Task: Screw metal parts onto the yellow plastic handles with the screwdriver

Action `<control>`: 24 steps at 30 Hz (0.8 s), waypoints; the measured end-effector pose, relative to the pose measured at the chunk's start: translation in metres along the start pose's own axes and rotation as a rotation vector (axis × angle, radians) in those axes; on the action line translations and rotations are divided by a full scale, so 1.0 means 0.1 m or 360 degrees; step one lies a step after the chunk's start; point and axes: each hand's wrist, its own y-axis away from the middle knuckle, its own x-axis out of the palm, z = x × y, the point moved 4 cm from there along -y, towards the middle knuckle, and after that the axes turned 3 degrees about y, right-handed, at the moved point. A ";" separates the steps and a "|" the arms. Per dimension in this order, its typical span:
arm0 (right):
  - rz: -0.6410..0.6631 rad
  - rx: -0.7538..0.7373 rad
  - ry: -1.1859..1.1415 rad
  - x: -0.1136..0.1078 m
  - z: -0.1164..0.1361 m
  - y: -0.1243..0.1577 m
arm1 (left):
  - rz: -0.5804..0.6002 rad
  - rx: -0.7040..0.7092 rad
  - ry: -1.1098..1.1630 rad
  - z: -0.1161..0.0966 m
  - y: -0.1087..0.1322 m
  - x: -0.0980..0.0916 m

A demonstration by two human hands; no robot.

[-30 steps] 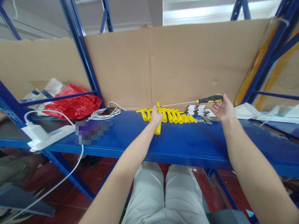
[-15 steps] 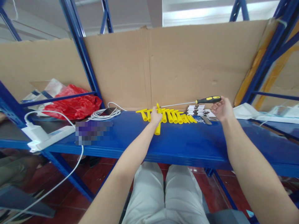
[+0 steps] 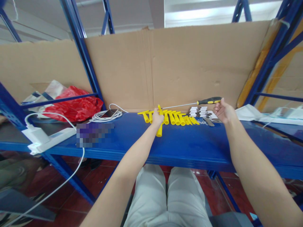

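Closed around a yellow T-shaped plastic handle [image 3: 159,131], my left hand [image 3: 157,118] keeps it over the front of the row. A screwdriver [image 3: 208,101] with a black and yellow grip reaches from the right, its long shaft pointing left to the upper end of that handle. The fingertips of my right hand [image 3: 223,111] pinch the butt of its grip. Whether the tip sits in a screw is too small to tell. Behind and right of my left hand lie several more yellow handles [image 3: 174,118].
White packets [image 3: 198,111] with dark bands are stacked right of the yellow pieces, near small scattered bits [image 3: 203,121] and a flat metal blade [image 3: 209,122]. A coiled white cable [image 3: 98,117], red bag [image 3: 75,102] and power strip [image 3: 55,139] lie left. Cardboard [image 3: 189,63] stands behind.
The screwdriver's grip and my right hand have shifted slightly left, and the fingers have changed position at the grip's end. My left hand and the yellow handle have barely moved.
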 end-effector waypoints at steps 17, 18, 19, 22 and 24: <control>0.0096 0.0120 -0.0113 -0.08 -0.03 -0.09 | -0.0017 0.0073 -0.0022 0.05 -0.07 0.03; 0.0081 0.0118 -0.0118 -0.09 -0.04 -0.10 | -0.0012 0.0080 -0.0020 0.05 -0.08 0.03; 0.0069 0.0113 -0.0109 -0.09 -0.04 -0.10 | -0.0013 0.0088 -0.0017 0.06 -0.08 0.03; 0.0093 0.0088 0.0000 -0.06 -0.04 -0.09 | -0.0047 0.0108 -0.0004 0.06 -0.08 0.03; 0.0098 0.0084 0.0075 -0.05 -0.05 -0.08 | -0.0073 0.0103 0.0007 0.07 -0.07 0.03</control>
